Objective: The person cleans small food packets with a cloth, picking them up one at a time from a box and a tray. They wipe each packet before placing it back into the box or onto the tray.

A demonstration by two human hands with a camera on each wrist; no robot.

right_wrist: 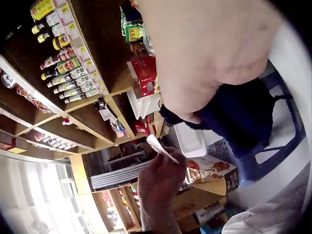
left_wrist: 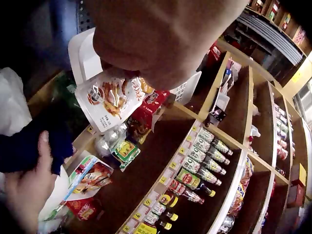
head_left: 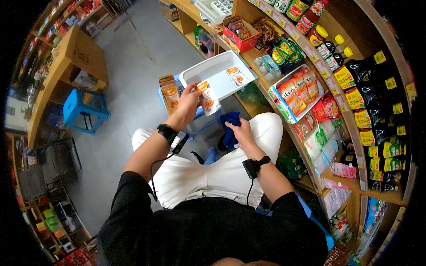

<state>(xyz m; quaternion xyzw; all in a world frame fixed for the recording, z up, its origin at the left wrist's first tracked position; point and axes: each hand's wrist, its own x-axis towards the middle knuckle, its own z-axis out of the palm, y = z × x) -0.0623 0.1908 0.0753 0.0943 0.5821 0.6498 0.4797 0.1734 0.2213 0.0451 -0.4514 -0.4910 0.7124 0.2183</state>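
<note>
My left hand (head_left: 190,103) pinches the top edge of a white and orange food pouch (head_left: 208,98), held over the near edge of a white tray (head_left: 195,73). Another such pouch (head_left: 236,76) lies inside the tray at its right. In the left wrist view the held pouch (left_wrist: 109,100) hangs from the fingers, its printed face showing. My right hand (head_left: 243,135) grips a dark blue cloth (head_left: 230,126) above the lap; in the right wrist view the cloth (right_wrist: 239,119) bunches below that hand.
An open cardboard box (head_left: 167,98) of similar pouches stands left of the tray. Shelves with sauce bottles (head_left: 355,115) curve along the right, with a tray of red packets (head_left: 296,93) and a red box (head_left: 242,37) nearer. A blue stool (head_left: 84,108) stands on the floor at left.
</note>
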